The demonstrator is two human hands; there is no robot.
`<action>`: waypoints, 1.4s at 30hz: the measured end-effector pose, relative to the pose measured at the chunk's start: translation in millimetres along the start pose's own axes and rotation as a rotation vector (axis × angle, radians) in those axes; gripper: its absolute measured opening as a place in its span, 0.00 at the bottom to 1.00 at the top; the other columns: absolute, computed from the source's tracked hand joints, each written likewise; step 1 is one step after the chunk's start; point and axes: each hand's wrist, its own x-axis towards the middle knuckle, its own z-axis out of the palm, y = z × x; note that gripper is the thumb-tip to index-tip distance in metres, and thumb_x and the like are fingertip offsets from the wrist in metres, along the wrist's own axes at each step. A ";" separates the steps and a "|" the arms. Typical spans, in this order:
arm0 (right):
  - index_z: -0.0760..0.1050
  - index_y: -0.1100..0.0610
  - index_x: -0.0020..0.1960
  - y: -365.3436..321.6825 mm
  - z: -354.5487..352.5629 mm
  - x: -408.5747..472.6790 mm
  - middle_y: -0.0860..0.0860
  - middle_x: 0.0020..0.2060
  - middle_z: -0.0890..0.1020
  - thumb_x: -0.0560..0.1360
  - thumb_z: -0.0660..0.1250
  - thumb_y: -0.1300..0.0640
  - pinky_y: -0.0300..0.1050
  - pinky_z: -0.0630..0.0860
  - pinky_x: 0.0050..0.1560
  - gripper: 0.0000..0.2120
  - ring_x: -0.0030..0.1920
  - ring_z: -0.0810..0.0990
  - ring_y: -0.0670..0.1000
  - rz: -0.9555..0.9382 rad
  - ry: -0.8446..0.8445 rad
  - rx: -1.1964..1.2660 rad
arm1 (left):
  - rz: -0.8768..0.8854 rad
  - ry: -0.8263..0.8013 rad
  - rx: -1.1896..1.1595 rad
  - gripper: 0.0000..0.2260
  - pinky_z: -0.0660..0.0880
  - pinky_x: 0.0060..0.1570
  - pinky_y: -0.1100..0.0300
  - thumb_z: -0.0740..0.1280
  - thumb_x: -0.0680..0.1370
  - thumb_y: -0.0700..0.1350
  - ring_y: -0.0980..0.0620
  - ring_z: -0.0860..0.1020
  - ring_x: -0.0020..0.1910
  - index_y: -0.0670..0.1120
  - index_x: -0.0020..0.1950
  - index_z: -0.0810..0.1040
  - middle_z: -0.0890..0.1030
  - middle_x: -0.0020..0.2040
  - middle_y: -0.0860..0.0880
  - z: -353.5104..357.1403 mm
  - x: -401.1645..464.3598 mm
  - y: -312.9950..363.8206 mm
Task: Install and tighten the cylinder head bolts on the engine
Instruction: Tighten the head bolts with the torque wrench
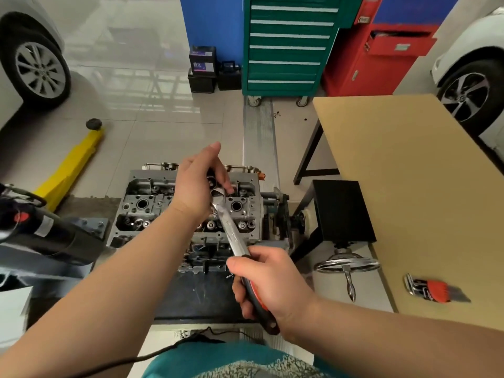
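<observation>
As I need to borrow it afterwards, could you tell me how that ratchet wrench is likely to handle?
The ratchet wrench looks like rigid steel, so probably stiff and fairly heavy. Its black-and-orange grip, held in the right hand, should resist slipping; the polished shank may be slicker.

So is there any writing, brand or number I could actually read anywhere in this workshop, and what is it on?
None can be read for certain.
Ratchet wrench: marking on the shank, too blurred.
Car batteries: labels with print, too small.
Black machine: white sticker, unreadable.
Red cabinet: small drawer plate, blurred.
</observation>
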 end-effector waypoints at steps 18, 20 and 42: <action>0.73 0.40 0.50 -71.0 -60.3 18.4 0.44 0.37 0.79 0.80 0.66 0.50 0.39 0.71 0.30 0.04 0.34 0.79 0.44 -0.295 0.162 -1.446 | -0.110 -0.130 0.351 0.18 0.75 0.62 0.52 0.55 0.87 0.59 0.63 0.81 0.59 0.58 0.61 0.84 0.86 0.58 0.59 -27.2 -38.6 -11.8; 0.73 0.41 0.60 -90.0 -61.7 30.0 0.42 0.43 0.79 0.80 0.65 0.55 0.43 0.73 0.35 0.13 0.40 0.78 0.45 -0.385 0.289 -1.616 | -0.137 -0.212 0.272 0.17 0.73 0.69 0.50 0.54 0.88 0.57 0.60 0.79 0.67 0.60 0.68 0.80 0.83 0.65 0.59 -35.6 -40.4 -18.8; 0.73 0.39 0.44 -159.2 32.7 96.1 0.40 0.35 0.79 0.70 0.68 0.41 0.42 0.70 0.32 0.06 0.36 0.77 0.42 -0.298 0.298 -1.500 | 0.133 -0.613 0.466 0.11 0.79 0.58 0.55 0.64 0.84 0.53 0.60 0.80 0.60 0.60 0.67 0.74 0.81 0.60 0.62 -58.1 8.9 -56.9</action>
